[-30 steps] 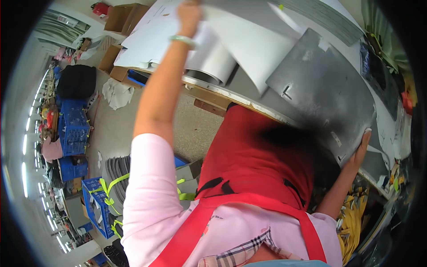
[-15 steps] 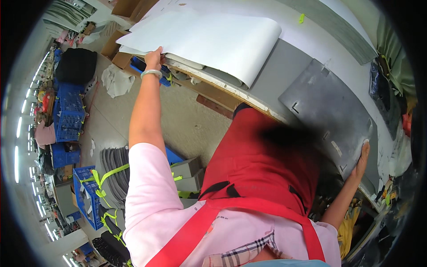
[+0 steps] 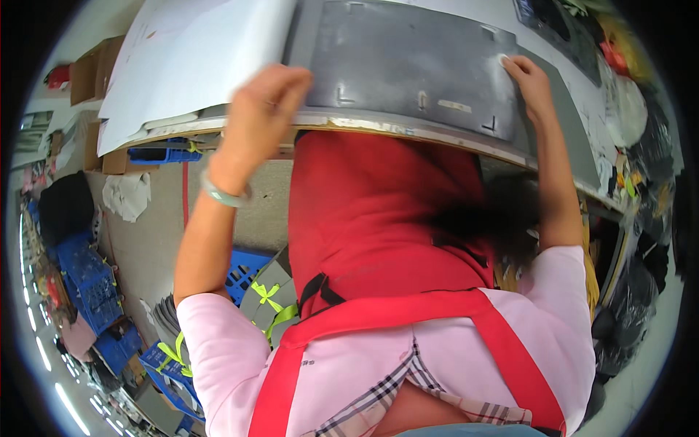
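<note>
A dark grey flat panel (image 3: 408, 65) with small cut-outs lies on the worktable (image 3: 408, 131) in front of me. My left hand (image 3: 266, 102), with a pale green bracelet at the wrist, is curled at the panel's left front corner, where the panel meets a stack of large white sheets (image 3: 196, 58). My right hand (image 3: 528, 80) grips the panel's far right corner, fingertips by a small white mark. A red apron (image 3: 378, 218) hangs below the table edge between my arms.
Blue plastic crates (image 3: 87, 277) and a black bag stand on the floor at the left. Cardboard boxes (image 3: 91, 69) sit at the far left. Grey pieces tied with yellow-green tape (image 3: 273, 306) lie by my legs. Dark bags and clutter (image 3: 641, 277) fill the right.
My left hand left the white sheets at the far side and came back to the grey panel's left corner. The panel now lies square before me; my right hand kept its corner.
</note>
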`<action>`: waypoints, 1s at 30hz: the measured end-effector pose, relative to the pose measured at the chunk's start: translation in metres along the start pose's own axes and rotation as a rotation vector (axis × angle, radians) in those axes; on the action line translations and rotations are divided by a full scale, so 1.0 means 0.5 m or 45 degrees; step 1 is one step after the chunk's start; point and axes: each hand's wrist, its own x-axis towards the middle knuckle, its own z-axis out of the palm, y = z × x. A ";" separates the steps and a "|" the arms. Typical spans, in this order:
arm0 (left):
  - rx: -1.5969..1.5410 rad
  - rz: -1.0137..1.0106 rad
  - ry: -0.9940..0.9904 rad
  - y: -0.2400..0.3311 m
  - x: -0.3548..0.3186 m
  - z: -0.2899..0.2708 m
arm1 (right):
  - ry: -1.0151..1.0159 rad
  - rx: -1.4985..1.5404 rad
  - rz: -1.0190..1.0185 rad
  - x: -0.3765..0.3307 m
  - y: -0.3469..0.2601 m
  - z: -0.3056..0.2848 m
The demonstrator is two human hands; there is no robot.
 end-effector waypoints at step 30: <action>0.366 0.304 -0.303 -0.009 -0.007 0.154 | -0.057 -0.218 0.003 -0.009 -0.005 -0.011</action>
